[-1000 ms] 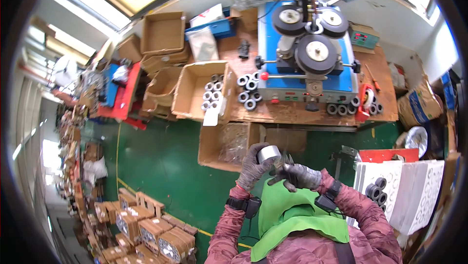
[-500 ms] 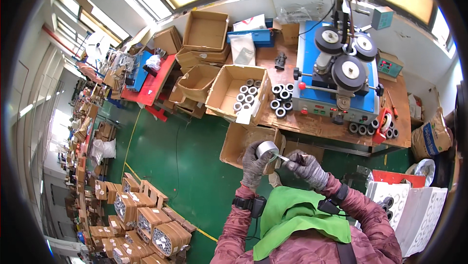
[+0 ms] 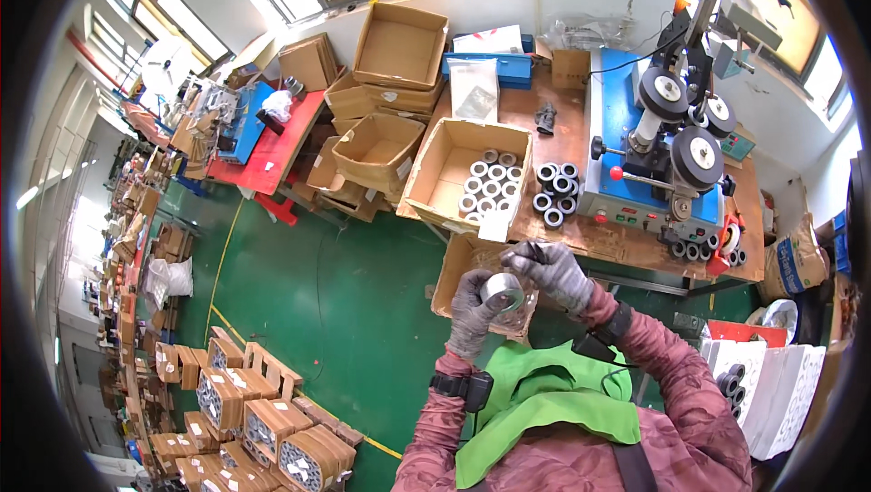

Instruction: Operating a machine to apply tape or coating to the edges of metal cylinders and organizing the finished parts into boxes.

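My left hand [image 3: 471, 314], in a grey glove, is closed around a silvery metal ring [image 3: 502, 292], its open bore turned to the right. My right hand [image 3: 555, 275], gloved too, pinches a slim dark tool [image 3: 536, 252] whose exact kind I cannot make out. That hand sits just above and right of the ring, apart from it. Below both hands stands an open cardboard box [image 3: 451, 271], with clear plastic showing inside. On the bench beyond, another carton [image 3: 426, 170] holds several rings [image 3: 491, 189], and a cluster of dark-sided rings [image 3: 556, 192] stands beside it.
A blue machine [image 3: 610, 165] with black wheels [image 3: 697, 157] occupies the bench's right. More rings [image 3: 692, 250] lie at its front edge. White foam blocks [image 3: 787, 392] stand to my right. Packed cartons [image 3: 313, 447] are stacked on the green floor [image 3: 272, 283] at lower left.
My right hand has lifted away from the ring, raising the slim tool off it. The ring has tilted in my left hand. The whole view has shifted, with the bench now further right.
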A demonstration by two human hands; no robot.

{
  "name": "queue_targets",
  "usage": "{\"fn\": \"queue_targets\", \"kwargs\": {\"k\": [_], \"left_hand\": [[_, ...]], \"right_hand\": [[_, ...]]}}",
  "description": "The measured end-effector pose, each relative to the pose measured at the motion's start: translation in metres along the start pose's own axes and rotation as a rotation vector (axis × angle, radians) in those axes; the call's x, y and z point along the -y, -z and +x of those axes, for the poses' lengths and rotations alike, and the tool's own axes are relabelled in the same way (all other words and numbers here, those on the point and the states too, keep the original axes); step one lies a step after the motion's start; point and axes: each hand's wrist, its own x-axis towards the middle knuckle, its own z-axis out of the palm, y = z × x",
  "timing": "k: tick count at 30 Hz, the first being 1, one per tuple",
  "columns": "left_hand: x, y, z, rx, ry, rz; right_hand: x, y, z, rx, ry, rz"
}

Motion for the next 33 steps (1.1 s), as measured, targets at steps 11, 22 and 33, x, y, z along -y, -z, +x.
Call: {"fn": "queue_targets", "kwargs": {"k": [11,22,33], "left_hand": [[0.010,0.045,0.003,-0.100,-0.017,-0.306],[0.016,0.071,0.022,-0.482,0.187,-0.371],[0.057,0.259,0.022,-0.846,0.029,0.417]], "right_hand": [[-0.044,-0.040,0.026,-0.051,-0.481,0.704],[-0.056,-0.078,0.058,-0.007,-0.304,0.281],[-0.135,0.075,0.059,-0.469,-0.567,0.267]]}}
